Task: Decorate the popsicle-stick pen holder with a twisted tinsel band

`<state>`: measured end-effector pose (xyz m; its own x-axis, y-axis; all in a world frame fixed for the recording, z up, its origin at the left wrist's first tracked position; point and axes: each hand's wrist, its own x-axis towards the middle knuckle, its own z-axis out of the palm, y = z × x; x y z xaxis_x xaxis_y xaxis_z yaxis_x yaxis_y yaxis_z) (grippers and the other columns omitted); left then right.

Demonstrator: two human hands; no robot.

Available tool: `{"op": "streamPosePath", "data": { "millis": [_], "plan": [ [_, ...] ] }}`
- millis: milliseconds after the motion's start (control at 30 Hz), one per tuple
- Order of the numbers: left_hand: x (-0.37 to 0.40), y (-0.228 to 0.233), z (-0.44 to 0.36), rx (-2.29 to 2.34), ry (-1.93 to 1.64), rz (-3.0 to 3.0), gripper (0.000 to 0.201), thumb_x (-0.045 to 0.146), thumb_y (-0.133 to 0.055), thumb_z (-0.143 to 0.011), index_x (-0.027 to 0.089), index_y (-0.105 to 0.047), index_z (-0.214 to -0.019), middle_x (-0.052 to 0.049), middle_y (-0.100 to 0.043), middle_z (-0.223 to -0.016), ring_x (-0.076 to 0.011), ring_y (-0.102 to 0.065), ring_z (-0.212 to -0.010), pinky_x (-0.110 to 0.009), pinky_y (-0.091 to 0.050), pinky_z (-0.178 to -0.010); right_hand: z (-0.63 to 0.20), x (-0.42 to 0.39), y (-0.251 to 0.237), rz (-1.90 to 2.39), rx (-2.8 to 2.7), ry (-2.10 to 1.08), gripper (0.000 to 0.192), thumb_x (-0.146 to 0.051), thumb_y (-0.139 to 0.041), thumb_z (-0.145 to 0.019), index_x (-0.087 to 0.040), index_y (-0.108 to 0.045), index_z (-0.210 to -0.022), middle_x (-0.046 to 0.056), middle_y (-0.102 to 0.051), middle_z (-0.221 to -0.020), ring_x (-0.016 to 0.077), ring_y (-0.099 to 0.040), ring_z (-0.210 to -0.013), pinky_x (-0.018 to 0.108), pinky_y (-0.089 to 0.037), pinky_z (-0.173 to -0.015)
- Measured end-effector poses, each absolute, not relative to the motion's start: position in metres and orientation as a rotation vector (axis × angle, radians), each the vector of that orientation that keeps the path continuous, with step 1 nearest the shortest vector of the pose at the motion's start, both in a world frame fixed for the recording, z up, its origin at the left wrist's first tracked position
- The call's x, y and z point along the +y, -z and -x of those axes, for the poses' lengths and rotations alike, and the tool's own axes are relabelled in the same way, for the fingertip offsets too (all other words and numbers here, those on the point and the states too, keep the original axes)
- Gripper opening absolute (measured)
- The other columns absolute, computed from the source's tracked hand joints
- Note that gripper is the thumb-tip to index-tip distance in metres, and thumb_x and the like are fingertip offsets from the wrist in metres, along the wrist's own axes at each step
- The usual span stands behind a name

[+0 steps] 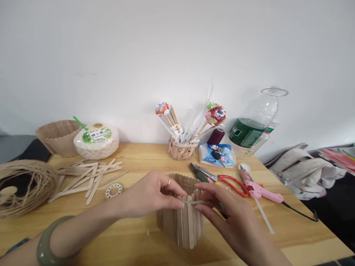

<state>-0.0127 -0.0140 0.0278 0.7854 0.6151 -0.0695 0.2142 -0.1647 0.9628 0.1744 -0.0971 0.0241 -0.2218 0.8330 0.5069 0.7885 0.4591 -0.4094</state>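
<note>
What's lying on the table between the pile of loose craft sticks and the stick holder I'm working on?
In the head view, a small white ring with holes lies between the loose craft sticks and the stick holder.

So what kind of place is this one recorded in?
Probably a home craft table: a glue gun, red scissors and loose craft sticks lie on the wooden table against a plain wall.

A plain white wall (110,46) rises behind a light wooden table (140,159) in soft, even light.

Pale wooden stick cup (184,224), red-handled scissors (232,184), pink glue gun (259,190), green bangle (48,245), tan twine (16,186).
</note>
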Motion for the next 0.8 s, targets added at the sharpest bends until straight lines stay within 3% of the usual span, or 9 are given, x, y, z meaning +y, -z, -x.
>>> {"op": "streamPosePath", "data": {
  "millis": [233,433,533,667,800],
  "plan": [
    [-0.02,-0.022,0.008,0.691,-0.603,-1.699,0.018,0.018,-0.063,-0.073,0.023,-0.073,-0.087,0.001,-0.073,-0.089,-0.0144,-0.066,-0.081,-0.02,-0.051,-0.072,-0.171,-0.112,-0.031,1.228,-2.052,0.041,0.013,-0.011,-0.051,-0.083,-0.02,-0.055,-0.091,0.0,-0.063,-0.069,0.0106,-0.06,-0.059,0.019,-0.049,-0.054],
    [-0.022,-0.02,0.009,0.699,-0.81,-1.922,0.016,0.018,-0.063,-0.076,0.023,-0.072,-0.086,0.001,-0.074,-0.082,-0.0138,-0.067,-0.073,-0.021,-0.052,-0.067,-0.152,-0.118,-0.027,1.113,-2.11,0.067,0.017,-0.005,-0.047,-0.082,-0.018,-0.058,-0.083,0.004,-0.065,-0.071,0.0129,-0.061,-0.064,0.021,-0.051,-0.06],
    [-0.023,-0.021,0.009,0.742,-0.867,-1.913,0.013,0.019,-0.065,-0.074,0.022,-0.073,-0.084,0.0,-0.074,-0.081,-0.0149,-0.067,-0.072,-0.022,-0.054,-0.066,-0.15,-0.118,-0.025,1.038,-2.12,0.127,0.01,-0.014,-0.049,-0.086,-0.017,-0.058,-0.087,0.005,-0.067,-0.072,0.0143,-0.064,-0.067,0.022,-0.053,-0.064],
    [-0.023,-0.021,0.009,0.731,-0.909,-1.89,0.011,0.017,-0.066,-0.071,0.019,-0.073,-0.079,-0.001,-0.074,-0.078,-0.0152,-0.068,-0.069,-0.023,-0.055,-0.065,-0.163,-0.126,-0.029,1.1,-2.141,0.166,0.02,-0.034,-0.041,-0.091,-0.02,-0.054,-0.099,0.005,-0.07,-0.078,0.0163,-0.067,-0.073,0.023,-0.054,-0.066],
    [-0.022,-0.021,0.01,0.707,-0.944,-1.914,0.011,0.016,-0.065,-0.071,0.019,-0.073,-0.077,-0.002,-0.074,-0.076,-0.0147,-0.067,-0.068,-0.023,-0.055,-0.065,-0.201,-0.128,-0.031,1.449,-1.937,0.298,0.016,-0.027,-0.038,-0.091,-0.024,-0.053,-0.097,0.002,-0.069,-0.078,0.0164,-0.067,-0.07,0.025,-0.053,-0.065]
  ]
}}
